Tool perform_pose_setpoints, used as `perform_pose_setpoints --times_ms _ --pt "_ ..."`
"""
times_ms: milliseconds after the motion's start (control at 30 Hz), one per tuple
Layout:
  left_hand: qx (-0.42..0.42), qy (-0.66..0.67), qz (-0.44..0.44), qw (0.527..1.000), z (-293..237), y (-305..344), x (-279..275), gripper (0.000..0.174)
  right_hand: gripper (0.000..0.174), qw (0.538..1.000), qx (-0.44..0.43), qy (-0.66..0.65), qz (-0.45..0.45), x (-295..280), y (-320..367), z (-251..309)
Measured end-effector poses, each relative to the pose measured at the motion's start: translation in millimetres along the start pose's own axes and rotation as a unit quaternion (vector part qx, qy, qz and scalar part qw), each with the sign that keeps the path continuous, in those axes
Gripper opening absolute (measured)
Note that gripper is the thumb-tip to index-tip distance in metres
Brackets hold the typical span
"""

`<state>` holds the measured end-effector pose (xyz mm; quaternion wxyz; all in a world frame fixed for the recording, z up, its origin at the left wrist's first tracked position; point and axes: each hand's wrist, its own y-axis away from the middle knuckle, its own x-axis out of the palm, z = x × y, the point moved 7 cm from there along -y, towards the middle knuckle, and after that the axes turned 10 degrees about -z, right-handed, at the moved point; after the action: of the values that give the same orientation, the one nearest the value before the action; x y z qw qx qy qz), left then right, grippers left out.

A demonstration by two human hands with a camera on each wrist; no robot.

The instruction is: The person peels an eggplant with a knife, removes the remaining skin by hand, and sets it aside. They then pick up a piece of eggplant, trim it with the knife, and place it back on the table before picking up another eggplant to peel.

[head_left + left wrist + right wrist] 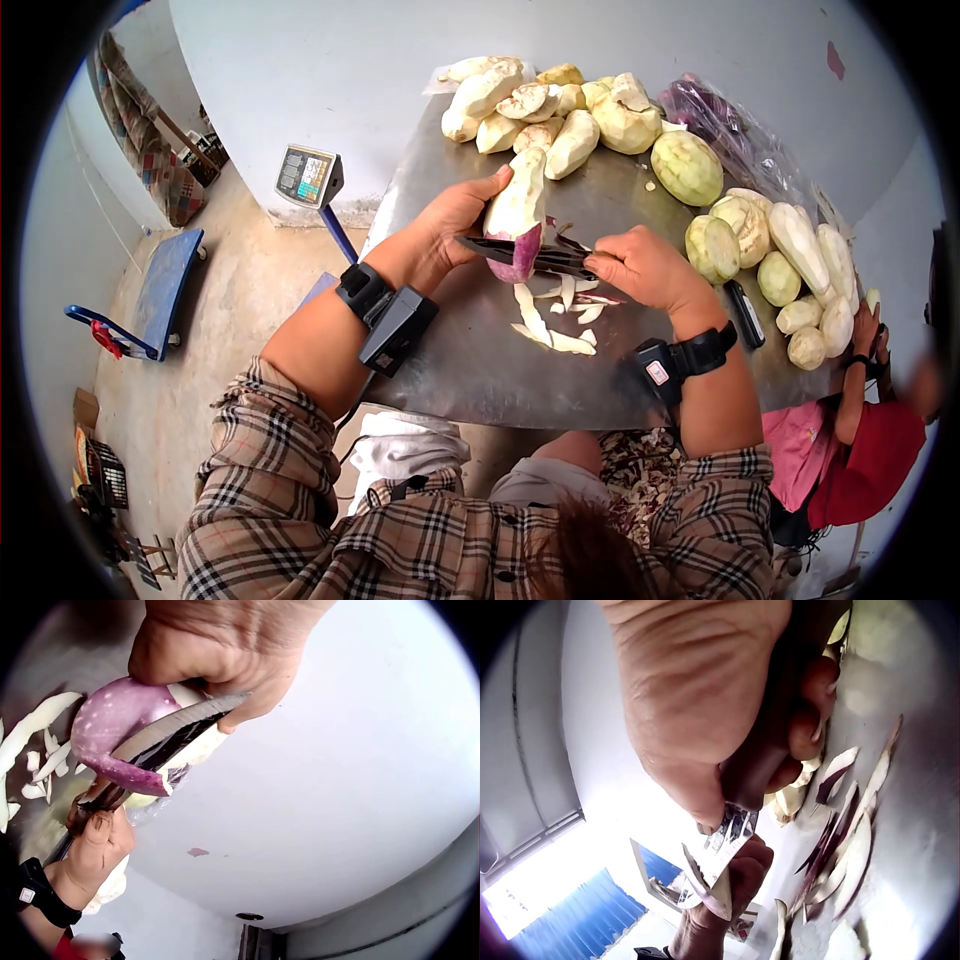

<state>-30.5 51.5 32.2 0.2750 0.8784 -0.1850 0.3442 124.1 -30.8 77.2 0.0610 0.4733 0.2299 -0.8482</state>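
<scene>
My left hand [455,220] holds a partly peeled eggplant [518,200] over the metal table, thumb along its side. White flesh shows on its far part, and purple skin [112,724] remains at the near end. In my right hand [650,268] is a knife [556,260], fingers curled round its dark handle [757,761]. The blade [180,727] lies across the purple end, with a flap of skin lifting beside it in the left wrist view. Long peel strips [545,330] lie on the table just below the eggplant.
Peeled eggplants [575,143] are heaped along the table's back and right, near a plastic bag [735,120] of purple ones. A dark slim object [744,313] lies at right. A scale display [308,176] and blue trolley [170,290] stand left. Another person [870,460] is at right.
</scene>
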Motion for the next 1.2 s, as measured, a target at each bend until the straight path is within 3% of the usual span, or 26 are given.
perform_pose_setpoints --times_ms 133,433,667,867,1200 --pt "0.022 -0.018 -0.011 1.0 -9.1 -0.5 -6.3 0.027 0.03 1.0 0.002 0.028 -0.005 -4.9 1.8 -5.1" --pt "-0.016 -0.012 0.004 1.0 2.9 -0.2 -1.1 0.028 0.029 0.996 -0.067 0.047 -0.045 -0.2 -3.2 11.1" --pt "0.012 -0.012 0.013 1.0 -10.9 -12.3 -13.0 0.031 0.029 0.997 -0.042 0.05 -0.042 -7.4 0.9 3.7" --pt "-0.03 0.022 0.061 0.997 -3.1 -9.2 -6.0 0.029 0.029 0.992 -0.084 0.061 -0.071 -4.3 -2.0 10.8" --pt "-0.001 0.018 0.013 1.0 -4.3 0.9 0.4 0.027 0.029 0.995 -0.068 0.051 -0.056 -5.5 -0.2 10.0"
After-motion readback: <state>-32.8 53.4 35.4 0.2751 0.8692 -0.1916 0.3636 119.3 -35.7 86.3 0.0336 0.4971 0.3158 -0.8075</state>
